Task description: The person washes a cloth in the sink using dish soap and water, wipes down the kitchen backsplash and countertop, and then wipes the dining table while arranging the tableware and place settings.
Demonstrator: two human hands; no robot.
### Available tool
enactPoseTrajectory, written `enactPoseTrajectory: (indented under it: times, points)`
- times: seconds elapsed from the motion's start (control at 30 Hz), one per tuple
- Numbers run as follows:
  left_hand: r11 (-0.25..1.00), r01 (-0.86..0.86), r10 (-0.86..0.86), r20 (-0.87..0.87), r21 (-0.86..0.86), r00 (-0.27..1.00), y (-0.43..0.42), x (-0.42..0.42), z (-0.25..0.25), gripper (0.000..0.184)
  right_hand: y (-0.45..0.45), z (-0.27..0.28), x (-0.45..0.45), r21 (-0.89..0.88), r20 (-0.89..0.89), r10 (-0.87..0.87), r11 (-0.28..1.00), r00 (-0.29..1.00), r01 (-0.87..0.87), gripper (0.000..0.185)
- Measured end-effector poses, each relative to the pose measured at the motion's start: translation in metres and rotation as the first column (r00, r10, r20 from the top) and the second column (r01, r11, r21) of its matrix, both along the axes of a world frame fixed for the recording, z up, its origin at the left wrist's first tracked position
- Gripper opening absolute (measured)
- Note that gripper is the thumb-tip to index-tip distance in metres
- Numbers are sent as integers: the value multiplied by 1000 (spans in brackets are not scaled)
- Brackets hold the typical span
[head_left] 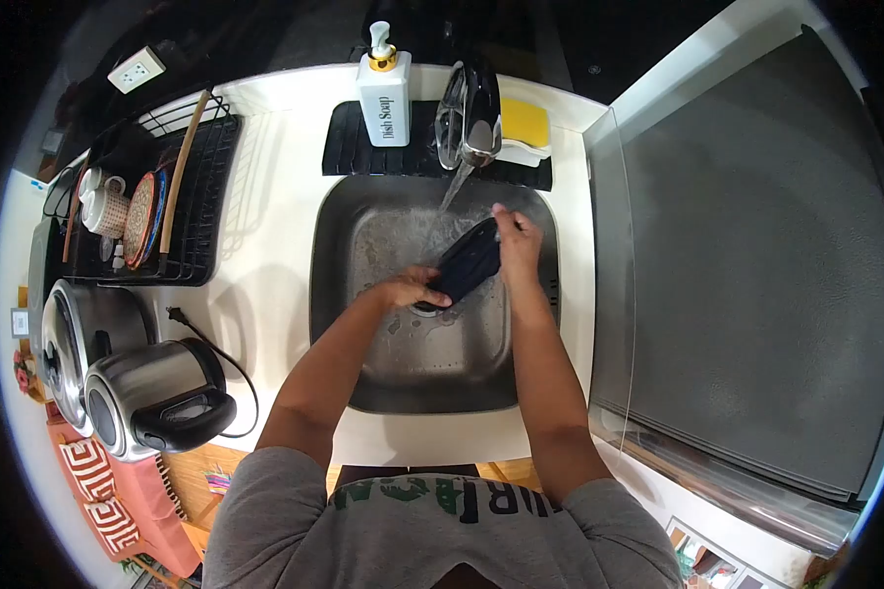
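Observation:
A dark navy, elongated item (469, 263) is held tilted over the steel sink (442, 383); what it is cannot be made out. My left hand (413, 289) grips its lower left end, thumb on top. At the upper right end, my right hand (517, 239) has its fingers closed on the edge. Water (454, 188) runs from the faucet (480, 113) into the basin, just left of the item's top. Part of the drain is hidden beneath the item and my left hand.
Behind the sink, a black mat (342, 142) bears a dish soap bottle (385, 103) and a yellow sponge (525, 124) in a holder. A dish rack (201, 196), steel kettle (157, 398) and cooker (98, 314) stand left. A dark grey surface (746, 275) lies right.

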State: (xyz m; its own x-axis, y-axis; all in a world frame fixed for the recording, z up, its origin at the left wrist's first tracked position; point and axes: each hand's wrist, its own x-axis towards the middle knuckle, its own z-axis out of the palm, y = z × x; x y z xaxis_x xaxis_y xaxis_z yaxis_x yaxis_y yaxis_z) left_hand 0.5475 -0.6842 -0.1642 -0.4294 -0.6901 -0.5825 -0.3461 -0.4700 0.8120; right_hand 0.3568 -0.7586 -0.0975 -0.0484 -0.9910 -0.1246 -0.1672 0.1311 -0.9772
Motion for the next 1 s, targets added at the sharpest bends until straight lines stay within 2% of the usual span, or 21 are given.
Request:
enactPoseTrajectory:
  times: [0.03, 0.07, 0.1, 0.13, 0.17, 0.23, 0.3, 0.33, 0.43, 0.47, 0.5, 0.53, 0.6, 0.63, 0.7, 0.8, 0.83, 0.87, 0.9, 0.97, 1.0]
  points:
    - [1000, 0, 0, 1, -1, 1000, 1, -1, -1, 91, -3, 3, -1, -131, 144, -32, 990, 989, 51, 31]
    - [952, -291, 305, -256, 91, 917, 2, -1, 2, 78, -4, 7, -1, -252, 288, -45, 960, 957, 121, 29]
    - [815, -520, 576, -452, 255, 681, 4, -2, 15, 65, 1, 16, 1, -249, 287, -46, 961, 957, 121, 29]
    - [668, -581, 735, -531, 464, 421, 1, -9, 28, 42, 10, 25, 4, -106, 459, 0, 993, 889, 55, 27]
    - [668, -580, 736, -531, 466, 421, -4, -19, 22, 42, 22, 32, 9, 26, 618, 14, 999, 786, -38, 25]
    - [534, -473, 845, -459, 701, 274, -16, -37, 2, 47, 52, 33, 40, -43, 336, 69, 997, 939, -58, 23]
    - [611, -554, 792, -454, 565, 410, -11, -50, 1, 33, 74, 18, 66, -272, 0, 251, 931, 968, -241, 25]
    - [634, -576, 773, -443, 516, 454, -10, -55, -1, 31, 72, 12, 67, -269, 3, 252, 932, 968, -242, 25]
    - [521, -595, 853, -354, 612, 383, -16, -63, -21, 30, 46, -13, 63, -416, -196, 78, 896, 978, -155, 22]
    - [581, -638, 789, -157, 505, 593, -14, -57, 8, 28, 30, -31, 53, -335, -282, -15, 938, 959, -84, 21]
    - [579, -641, 791, -155, 504, 592, -12, -51, 27, 28, 22, -46, 49, -259, -372, -92, 966, 924, -8, 20]
    - [577, -672, 784, -85, 464, 615, -11, -46, 43, 27, 24, -57, 57, -423, -176, -150, 904, 973, 63, 21]
    - [454, -558, 884, -277, 694, 376, -19, -38, -29, 28, 46, -45, 73, -452, -190, -81, 892, 978, -14, 21]
    - [451, -557, 886, -274, 697, 374, -17, -37, -31, 28, 60, -39, 76, -473, -205, -20, 877, 979, -81, 21]
    - [581, -610, 802, -252, 539, 542, -15, -32, -21, 33, 63, -38, 77, -434, -268, 63, 883, 961, -179, 19]
    - [760, -587, 637, -142, 281, 757, -7, -27, 4, 47, 43, -43, 57, -132, -467, 157, 961, 870, -245, 30]
    - [811, -553, 575, -87, 192, 813, -6, -24, 16, 52, 38, -49, 50, -134, -466, 157, 960, 871, -245, 30]
    - [680, -647, 676, 46, 344, 735, -10, -22, 51, 68, 35, -54, 45, -113, -267, 168, 973, 949, -204, 35]
    - [679, -649, 678, 46, 345, 734, -12, -17, 58, 68, 30, -63, 30, -28, -253, 248, 964, 935, -263, 39]
    - [621, -682, 778, -193, 386, 598, -14, -4, 64, 89, 21, -81, 1, 141, -217, 401, 915, 890, -378, 48]
    - [749, -597, 653, -168, 289, 738, -17, 7, 70, 107, 18, -31, -5, 260, -416, 634, 769, 651, -583, 49]
